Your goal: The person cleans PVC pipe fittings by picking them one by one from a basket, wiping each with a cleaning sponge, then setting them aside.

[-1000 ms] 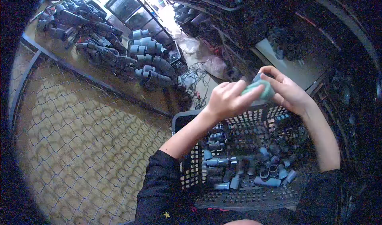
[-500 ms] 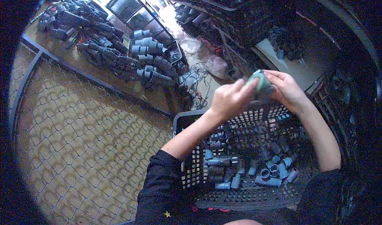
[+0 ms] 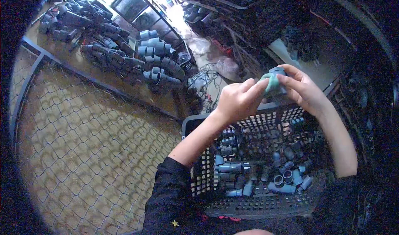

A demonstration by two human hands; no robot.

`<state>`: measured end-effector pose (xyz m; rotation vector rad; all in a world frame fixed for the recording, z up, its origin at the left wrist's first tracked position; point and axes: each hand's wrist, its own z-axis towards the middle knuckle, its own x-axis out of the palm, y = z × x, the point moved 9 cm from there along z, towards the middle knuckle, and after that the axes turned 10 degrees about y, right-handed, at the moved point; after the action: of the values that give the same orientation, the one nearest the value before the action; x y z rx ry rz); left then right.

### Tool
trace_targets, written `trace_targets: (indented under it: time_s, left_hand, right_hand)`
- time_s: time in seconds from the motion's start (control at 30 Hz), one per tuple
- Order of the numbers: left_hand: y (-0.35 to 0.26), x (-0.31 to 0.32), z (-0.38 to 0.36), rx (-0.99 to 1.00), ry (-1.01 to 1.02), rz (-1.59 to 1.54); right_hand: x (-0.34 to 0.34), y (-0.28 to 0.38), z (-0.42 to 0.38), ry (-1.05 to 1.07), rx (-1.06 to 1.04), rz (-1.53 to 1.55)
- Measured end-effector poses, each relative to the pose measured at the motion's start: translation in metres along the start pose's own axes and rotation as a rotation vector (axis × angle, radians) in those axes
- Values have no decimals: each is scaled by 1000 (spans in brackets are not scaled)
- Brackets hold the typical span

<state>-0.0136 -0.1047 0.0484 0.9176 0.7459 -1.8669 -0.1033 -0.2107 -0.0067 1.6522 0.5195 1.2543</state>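
Note:
Above the far rim of a black plastic basket (image 3: 199,117), my two hands meet around a small piece. My right hand (image 3: 306,90) grips a grey-blue pipe fitting (image 3: 277,70), fingers curled about its side. A light green cloth (image 3: 272,83) lies against the fitting, pinched by my left hand (image 3: 240,98). The cloth and fingers partly cover the fitting. Below, inside the basket, lie several loose grey pipe fittings (image 3: 282,188), some on their sides and some with round openings facing up.
On the left stands a chain-link mesh panel (image 3: 91,152) with a metal frame (image 3: 104,85). Beyond it, many grey pipe fittings (image 3: 156,50) are piled up. Plastic bags (image 3: 226,68) and tangled black strands (image 3: 208,83) lie ahead. A dark clutter fills the right side.
My left hand and the cloth have shifted slightly against the fitting, and more of the fitting's top now shows. My right hand has turned a little and keeps its grip.

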Motion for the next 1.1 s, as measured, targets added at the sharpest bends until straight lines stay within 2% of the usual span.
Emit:
trace_targets:
  time_s: [0.03,0.17,0.3,0.4,0.5,0.63,0.73,0.8,0.87,0.9,0.97,1.1]
  left_hand:
    - [2,1,1,-9,16,36]
    - [9,15,-1,-47,96,58]
    - [3,9,0,14,68,2]
    - [1,4,1,18,11,22]
    - [4,6,1,21,23,46]
    - [3,7,0,30,27,17]
    - [0,10,-2,23,35,-16]
    - [-3,11,-5,45,60,-40]
    - [-1,11,-7,56,84,-13]
    - [-1,9,-6,58,70,-24]
    - [4,12,-6,35,84,-12]
    - [5,9,-4,54,56,-32]
  right_hand:
    - [-2,-1,3,42,4,-2]
    - [-19,-16,4,-33,109,-135]
    - [-33,-4,7,-148,-51,-789]
    - [-39,14,6,-243,-235,-1125]
    - [-85,6,8,-409,-41,-1283]
    - [-115,0,19,-423,249,-1407]
    - [-156,-6,37,-537,504,-1590]
    - [-159,1,45,-484,668,-1827]
    - [-174,9,55,-632,667,-2020]
    - [-204,-1,62,-812,576,-2092]
    - [-234,2,56,-983,461,-2097]
    - [-261,4,47,-936,395,-1835]
